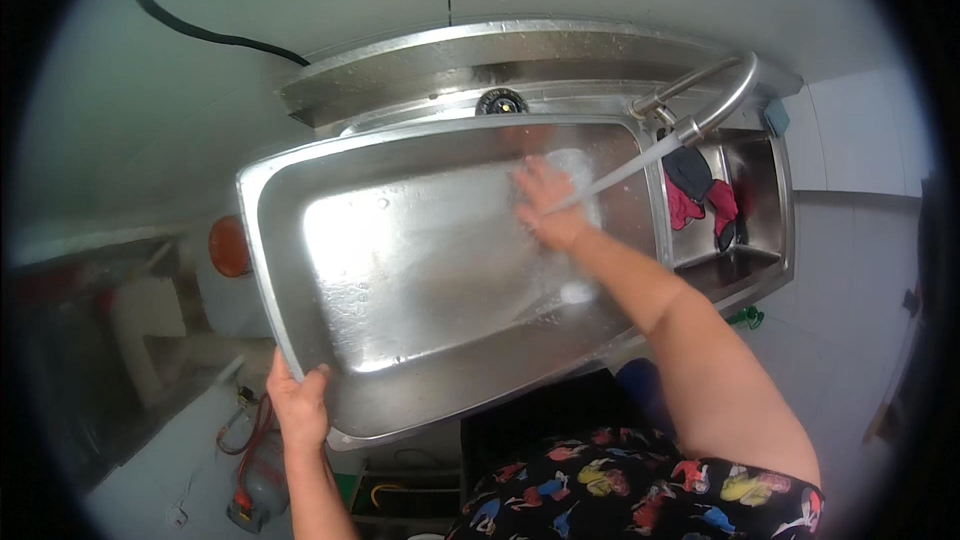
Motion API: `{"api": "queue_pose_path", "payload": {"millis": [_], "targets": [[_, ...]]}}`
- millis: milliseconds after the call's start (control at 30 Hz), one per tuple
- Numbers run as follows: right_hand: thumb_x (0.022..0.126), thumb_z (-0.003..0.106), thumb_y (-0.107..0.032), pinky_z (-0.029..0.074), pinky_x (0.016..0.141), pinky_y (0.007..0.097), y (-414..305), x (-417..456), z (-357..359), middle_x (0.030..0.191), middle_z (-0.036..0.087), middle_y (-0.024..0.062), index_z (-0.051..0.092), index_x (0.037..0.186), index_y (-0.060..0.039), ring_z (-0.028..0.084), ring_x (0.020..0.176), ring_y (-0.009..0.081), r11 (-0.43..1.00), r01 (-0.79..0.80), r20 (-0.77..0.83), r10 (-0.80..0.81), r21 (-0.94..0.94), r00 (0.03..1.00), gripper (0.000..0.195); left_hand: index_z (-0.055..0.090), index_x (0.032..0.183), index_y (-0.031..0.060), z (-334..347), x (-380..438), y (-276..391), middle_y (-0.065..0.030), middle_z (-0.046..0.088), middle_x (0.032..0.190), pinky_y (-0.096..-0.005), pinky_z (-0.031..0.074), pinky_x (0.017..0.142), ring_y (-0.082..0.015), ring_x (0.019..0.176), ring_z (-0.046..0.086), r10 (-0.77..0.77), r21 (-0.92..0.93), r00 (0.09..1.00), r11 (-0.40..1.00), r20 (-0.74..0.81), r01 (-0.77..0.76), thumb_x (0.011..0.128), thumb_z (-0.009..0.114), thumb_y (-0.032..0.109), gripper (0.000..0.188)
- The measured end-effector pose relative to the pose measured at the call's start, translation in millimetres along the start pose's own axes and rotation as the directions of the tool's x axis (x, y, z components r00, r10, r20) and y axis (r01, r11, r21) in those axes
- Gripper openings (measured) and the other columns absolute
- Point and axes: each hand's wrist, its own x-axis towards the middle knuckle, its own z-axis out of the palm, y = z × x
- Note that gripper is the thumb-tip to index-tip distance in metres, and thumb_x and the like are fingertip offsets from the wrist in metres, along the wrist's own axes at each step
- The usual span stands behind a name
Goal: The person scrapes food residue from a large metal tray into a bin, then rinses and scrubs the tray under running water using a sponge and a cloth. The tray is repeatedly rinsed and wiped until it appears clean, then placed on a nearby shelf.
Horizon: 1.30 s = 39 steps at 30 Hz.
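A large rectangular stainless steel pan lies tilted across the sink, its inside wet and shiny. My left hand grips the rim at its near left corner, thumb on the inner side. Water pours from the metal faucet into the right part of the pan. In that stream is my right hand, fingers spread and blurred, with nothing seen in it; whether it touches the bottom I cannot tell.
Dark and red cloths lie in the small sink basin at the right. A black drain strainer sits behind the pan. A blue-green sponge rests at the back right corner. A gas cylinder with a red hose stands low at the left.
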Motion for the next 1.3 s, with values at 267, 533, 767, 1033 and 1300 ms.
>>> {"api": "queue_pose_path", "payload": {"millis": [267,533,767,1033,1300], "targets": [[0.088,0.052,-0.015,0.026,0.114,0.0468,34.3,-28.6,-28.7,0.152,0.030,0.0253,0.029,0.149,0.0005,0.033,0.140,0.0371,0.895,-0.040,0.274,0.179,-0.445,0.945,0.067,0.059,0.115,-0.0034,2.4,1.9,3.1,-0.0026,0.061,0.098,-0.0234,0.043,0.080,-0.0104,0.086,0.054,-0.008,0.044,1.000,0.999,0.006,0.007,0.077,0.053,-0.003,0.039],[0.088,0.045,-0.002,0.032,0.113,0.0473,-21.5,-97.1,-46.4,0.155,0.017,0.0341,0.019,0.149,0.0088,0.028,0.141,0.0448,0.963,-0.088,0.626,0.234,-0.255,0.744,0.067,0.059,0.115,-0.0032,1.6,2.0,0.0,-0.0030,0.061,0.098,-0.0238,0.043,0.081,-0.0111,0.087,0.054,0.045,0.026,0.999,0.999,0.009,-0.045,0.076,0.054,-0.001,0.039],[0.088,0.050,-0.012,0.039,0.107,0.0455,74.5,14.8,-89.1,0.143,0.048,0.0153,0.055,0.130,-0.0073,0.049,0.127,0.0328,0.825,0.389,0.414,-0.211,-0.411,0.885,0.042,0.059,0.118,-0.0035,-1.5,5.1,1.8,-0.0039,0.061,0.100,-0.0248,0.044,0.083,-0.0123,0.088,0.055,-0.016,0.079,1.000,0.997,0.007,0.015,0.077,0.054,-0.001,0.041],[0.080,0.063,-0.021,0.035,0.106,0.0395,23.3,-90.2,-96.5,0.145,0.047,0.0080,0.055,0.135,-0.0101,0.045,0.129,0.0249,0.762,0.568,0.780,-0.138,-0.310,0.610,0.056,0.058,0.121,-0.0043,2.3,2.5,3.2,-0.0045,0.062,0.101,-0.0248,0.043,0.084,-0.0123,0.089,0.056,-0.009,0.009,1.000,1.000,-0.009,0.009,0.079,0.054,-0.002,0.042],[0.098,0.052,-0.026,0.035,0.112,0.0422,-31.6,-127.6,-118.0,0.147,0.045,0.0167,0.052,0.140,-0.0144,0.045,0.133,0.0351,0.874,-0.450,0.879,0.057,0.186,0.474,0.043,0.059,0.119,-0.0051,-4.5,7.9,-10.3,-0.0055,0.063,0.102,-0.0248,0.043,0.085,-0.0131,0.090,0.056,-0.006,0.017,1.000,1.000,-0.005,0.006,0.079,0.054,-0.001,0.041]]}}
